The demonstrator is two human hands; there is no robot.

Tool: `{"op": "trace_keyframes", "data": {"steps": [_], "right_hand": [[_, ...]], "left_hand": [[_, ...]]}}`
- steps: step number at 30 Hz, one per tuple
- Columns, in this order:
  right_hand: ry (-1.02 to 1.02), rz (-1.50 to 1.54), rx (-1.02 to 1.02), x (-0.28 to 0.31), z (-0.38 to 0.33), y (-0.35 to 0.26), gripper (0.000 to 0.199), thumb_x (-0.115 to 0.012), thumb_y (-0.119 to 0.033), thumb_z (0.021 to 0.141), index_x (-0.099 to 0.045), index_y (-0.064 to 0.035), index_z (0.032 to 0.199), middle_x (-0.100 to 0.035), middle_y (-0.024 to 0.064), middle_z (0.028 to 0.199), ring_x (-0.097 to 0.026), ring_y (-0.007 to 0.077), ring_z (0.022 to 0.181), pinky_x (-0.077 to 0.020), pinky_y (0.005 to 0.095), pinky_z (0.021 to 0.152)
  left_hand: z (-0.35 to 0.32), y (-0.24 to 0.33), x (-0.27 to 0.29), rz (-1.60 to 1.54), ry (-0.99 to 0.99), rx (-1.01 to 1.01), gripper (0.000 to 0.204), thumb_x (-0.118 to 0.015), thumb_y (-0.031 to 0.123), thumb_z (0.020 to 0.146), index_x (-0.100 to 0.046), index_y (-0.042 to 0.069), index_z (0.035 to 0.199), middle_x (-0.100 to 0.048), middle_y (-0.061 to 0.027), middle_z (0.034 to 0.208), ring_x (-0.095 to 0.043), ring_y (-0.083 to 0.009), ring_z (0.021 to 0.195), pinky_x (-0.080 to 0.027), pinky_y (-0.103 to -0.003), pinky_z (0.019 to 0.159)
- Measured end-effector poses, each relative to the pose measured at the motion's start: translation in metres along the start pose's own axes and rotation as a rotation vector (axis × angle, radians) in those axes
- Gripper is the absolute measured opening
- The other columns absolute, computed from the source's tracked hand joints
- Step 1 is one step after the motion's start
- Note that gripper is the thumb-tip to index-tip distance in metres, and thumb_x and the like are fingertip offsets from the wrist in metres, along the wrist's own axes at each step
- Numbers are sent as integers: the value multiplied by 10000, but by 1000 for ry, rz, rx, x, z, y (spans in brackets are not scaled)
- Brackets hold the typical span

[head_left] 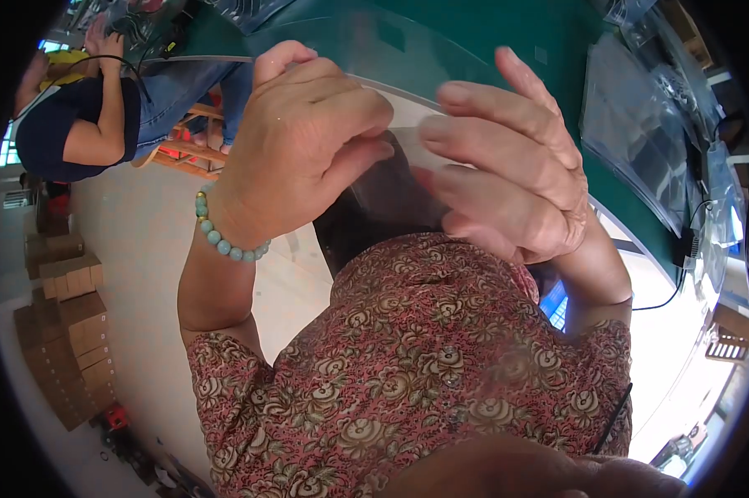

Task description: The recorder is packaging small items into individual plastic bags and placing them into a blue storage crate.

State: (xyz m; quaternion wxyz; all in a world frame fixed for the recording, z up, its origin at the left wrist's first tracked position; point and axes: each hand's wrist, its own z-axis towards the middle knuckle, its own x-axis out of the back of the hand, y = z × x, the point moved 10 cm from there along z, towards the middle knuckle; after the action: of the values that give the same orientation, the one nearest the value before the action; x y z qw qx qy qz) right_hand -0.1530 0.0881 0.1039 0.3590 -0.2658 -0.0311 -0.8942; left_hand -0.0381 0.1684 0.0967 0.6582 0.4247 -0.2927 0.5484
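Narrow pinch at the left hand (296,137), loose spread at the right hand (516,158).
Holds left thumb and forefinger close together; cannot tell of any small piece between. Holds right fingers apart, slightly curled and blurred, with no visible grip. Raises both hands over a smooth, dark lap covering (374,203). Shows no finished piece at the fingertips: perhaps mid-handling, by judgement, with the share done and the share left not readable. Wears a bracelet of round, pale-green beads (224,247) and a dusty-red, flower-printed shirt (424,324). Farther out, has flat, clear plastic bags (632,124) on a smooth green tabletop (491,33), right of the right hand and apart from it. Beyond, at left: a seated co-worker (75,124) in dark top and blue jeans, and stacked brown cardboard boxes (80,278).
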Motion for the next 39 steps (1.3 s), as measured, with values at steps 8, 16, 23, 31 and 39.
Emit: {"op": "trace_keyframes", "data": {"steps": [8, 16, 23, 31, 39], "right_hand": [[-417, -77, -148, -27, -10, 32, 328, -792, -92, 691, -611, -88, 965, -679, 102, 996, -663, 238, 798, -474, 419, 777], [-347, -127, -138, -35, -7, 28, 461, -866, -190, 542, -678, -72, 946, -636, 50, 1123, -618, 216, 781, -463, 382, 778], [-509, -251, -145, -56, -17, 32, 408, -866, -191, 528, -708, -65, 882, -609, 31, 943, -604, 210, 924, -435, 424, 914], [46, -730, 817, -64, -37, 10, 314, -546, -282, 985, -500, -89, 742, -443, 49, 725, -509, 240, 753, -459, 332, 914], [-567, -180, 73, -49, -10, 23, 282, -811, -155, 632, -729, -62, 886, -637, 29, 900, -604, 229, 965, -357, 512, 1120]], "left_hand": [[-3, 0, -16, -94, -300, 128, 329, -764, 20, 717, -654, 70, 1023, -639, -65, 901, -590, -192, 720, -429, -396, 889], [-18, 3, -14, 56, -212, 104, 362, -821, 28, 653, -671, 62, 981, -543, -107, 1195, -575, -180, 735, -478, -284, 687], [-16, 12, -28, 305, -217, 35, 333, -855, 221, 602, -709, 98, 875, -618, -32, 1047, -572, -217, 884, -450, -389, 825], [-10, 26, -38, 228, -296, -101, 176, -803, 139, 625, -669, 69, 715, -620, -29, 754, -576, -221, 870, -413, -464, 978], [-13, 32, -35, 270, -311, -99, 138, -766, 108, 628, -652, 61, 689, -578, -22, 709, -583, -217, 862, -389, -514, 1072]]}}
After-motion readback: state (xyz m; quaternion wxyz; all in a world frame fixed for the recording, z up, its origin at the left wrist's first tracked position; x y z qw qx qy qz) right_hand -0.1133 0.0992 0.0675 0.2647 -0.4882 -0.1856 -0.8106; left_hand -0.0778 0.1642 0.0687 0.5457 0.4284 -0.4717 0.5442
